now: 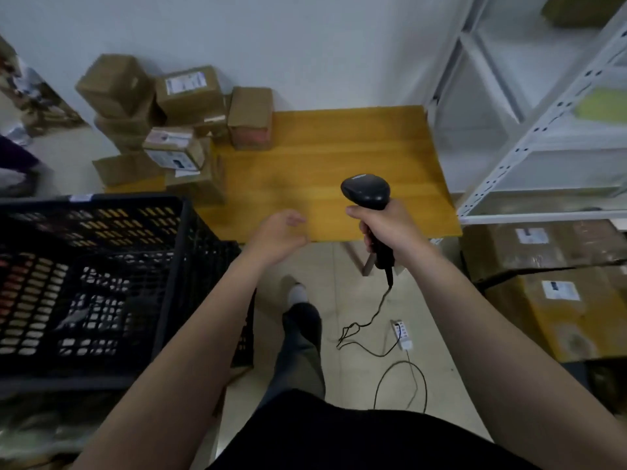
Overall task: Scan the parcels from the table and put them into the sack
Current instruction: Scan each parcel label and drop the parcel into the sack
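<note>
My right hand (pixel 390 228) is wrapped tight round the grip of the black scanner (pixel 366 192), thumb across the front, with the scanner's head raised above the near right part of the wooden surface (pixel 339 147). My left hand (pixel 279 236) hangs empty beside it over the near edge of the surface, fingers loose and slightly curled. The two hands are near each other but apart. The scanner's cable (pixel 376 313) drops from the handle to the tiled floor and loops there next to a small white box (pixel 402 335). The parcels (pixel 179 130), brown cardboard with white labels, are heaped at the far left corner of the surface, well away from both hands. A black slatted crate (pixel 101 266) stands at my left, touching the surface's near left edge. White metal shelving (pixel 543 140) stands to the right, with larger labelled cartons (pixel 549 266) on the floor below it.
</note>
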